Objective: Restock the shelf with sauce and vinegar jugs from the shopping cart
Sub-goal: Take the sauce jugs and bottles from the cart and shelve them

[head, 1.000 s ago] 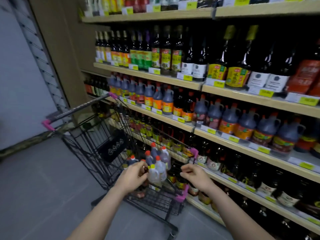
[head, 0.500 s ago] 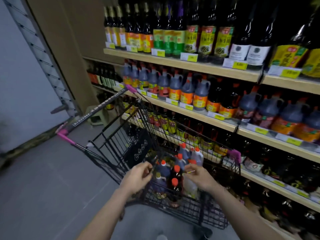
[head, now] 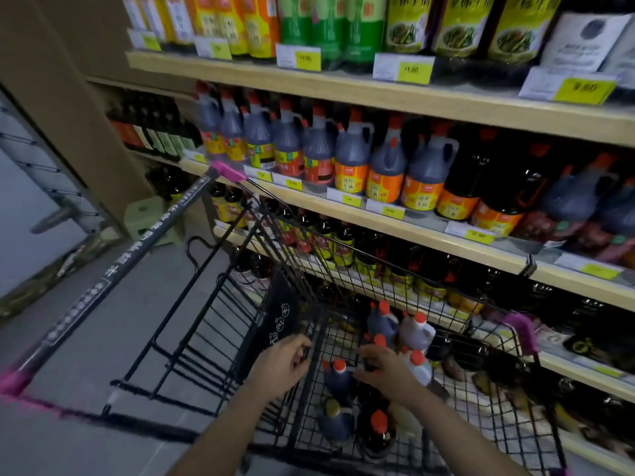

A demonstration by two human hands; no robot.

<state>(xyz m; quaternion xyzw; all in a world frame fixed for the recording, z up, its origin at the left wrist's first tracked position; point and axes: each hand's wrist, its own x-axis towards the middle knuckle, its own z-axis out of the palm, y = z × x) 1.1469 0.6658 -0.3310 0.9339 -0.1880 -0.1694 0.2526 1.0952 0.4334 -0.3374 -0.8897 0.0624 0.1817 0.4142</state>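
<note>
Shelves (head: 395,94) of dark sauce bottles rise just behind a black wire shopping cart (head: 240,304), its rim between the person and the jugs (head: 385,324) inside; the left hand (head: 281,365) hooks curled fingers on a wire divider, the right hand (head: 388,372) lies spread atop red-capped jugs

Shopping cart (head: 343,280) around hands – black wire grid, pink corner caps, dark handle bar with pale lettering. Jugs in cart (head: 383,324) beside hands: dark and pale bodies, red-orange caps. Shelf (head: 378,97) above hands – light wood edge, white-and-yellow price tags (head: 402,67). Shelf jugs (head: 388,159): dark grey, orange-yellow labels. Floor (head: 86,338) left of hands grey.
</note>
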